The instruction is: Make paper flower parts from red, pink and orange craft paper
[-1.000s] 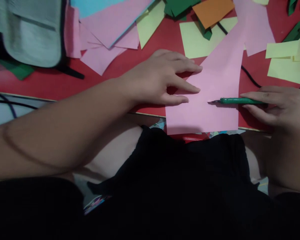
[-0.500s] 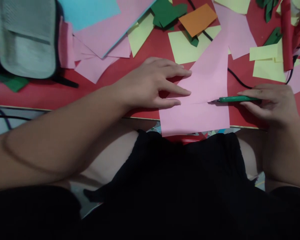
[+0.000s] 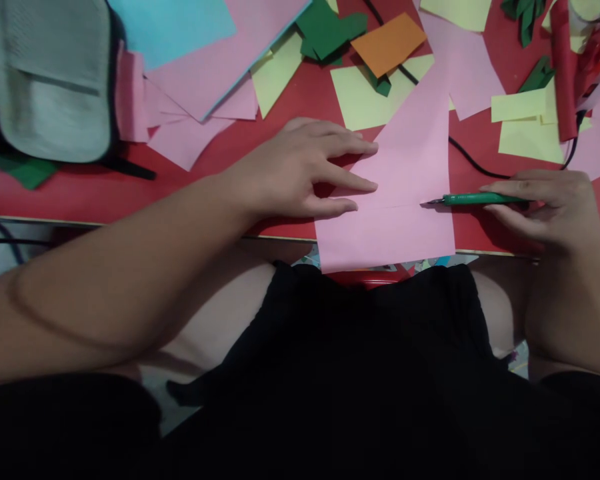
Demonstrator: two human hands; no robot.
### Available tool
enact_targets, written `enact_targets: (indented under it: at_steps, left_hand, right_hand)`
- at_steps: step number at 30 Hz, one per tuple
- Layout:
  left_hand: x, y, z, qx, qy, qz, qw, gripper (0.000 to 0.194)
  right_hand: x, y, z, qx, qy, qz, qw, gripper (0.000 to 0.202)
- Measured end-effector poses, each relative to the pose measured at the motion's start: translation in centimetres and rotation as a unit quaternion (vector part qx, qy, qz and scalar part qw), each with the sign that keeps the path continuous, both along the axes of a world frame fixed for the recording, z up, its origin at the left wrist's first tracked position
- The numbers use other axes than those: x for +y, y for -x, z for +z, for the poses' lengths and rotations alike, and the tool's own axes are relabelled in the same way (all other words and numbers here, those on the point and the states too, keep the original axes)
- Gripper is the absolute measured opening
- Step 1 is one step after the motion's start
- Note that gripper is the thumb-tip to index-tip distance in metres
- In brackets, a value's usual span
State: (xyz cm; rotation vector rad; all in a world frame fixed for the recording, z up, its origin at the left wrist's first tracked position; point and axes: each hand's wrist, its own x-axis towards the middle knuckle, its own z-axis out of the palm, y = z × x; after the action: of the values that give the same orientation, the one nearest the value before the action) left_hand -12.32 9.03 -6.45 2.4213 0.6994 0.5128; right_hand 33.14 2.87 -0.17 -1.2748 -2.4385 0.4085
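A sheet of pink paper [image 3: 405, 233] lies on the red tabletop, its lower end hanging over the front edge. My left hand [image 3: 325, 167] is spread open on the paper's left side, fingers apart and fingertips resting on it. A slim green pen [image 3: 473, 199] with a pointed metal tip is pinched between the thumb and fingers of my right hand [image 3: 550, 203], just right of the paper. The pen's tip is at the paper's surface, at the right end of a faint, nearly level line. Part of the pen's rear end is hidden by my fingers.
A grey pouch [image 3: 55, 87] stands at the back left beside a blue sheet [image 3: 175, 30] and pink pieces. Green scraps [image 3: 330, 30], an orange piece [image 3: 389, 44] and yellow papers [image 3: 530, 139] lie behind. A black cable [image 3: 473, 158] runs under the pink sheet. A red stick-like object [image 3: 564, 73] is at right.
The pen's tip has moved slightly right along the pink paper with my right hand, and the faint line reaches further right. My left hand stays on the sheet; the view has shifted slightly.
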Motion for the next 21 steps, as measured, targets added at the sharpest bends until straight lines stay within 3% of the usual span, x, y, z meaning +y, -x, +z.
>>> enact_targets:
  at_steps: [9,21]
  left_hand:
    - [-0.5,-0.6,2.0,0.08,0.034,0.037,0.996,0.04]
    - [-0.4,-0.4,1.6,0.079,0.024,0.027,0.996,0.039]
  right_hand:
    - [0.0,-1.0,0.3,0.001,-0.005,0.012,1.0,0.026]
    - [-0.2,-4.7,-0.2,-0.001,-0.011,-0.011,1.0,0.033]
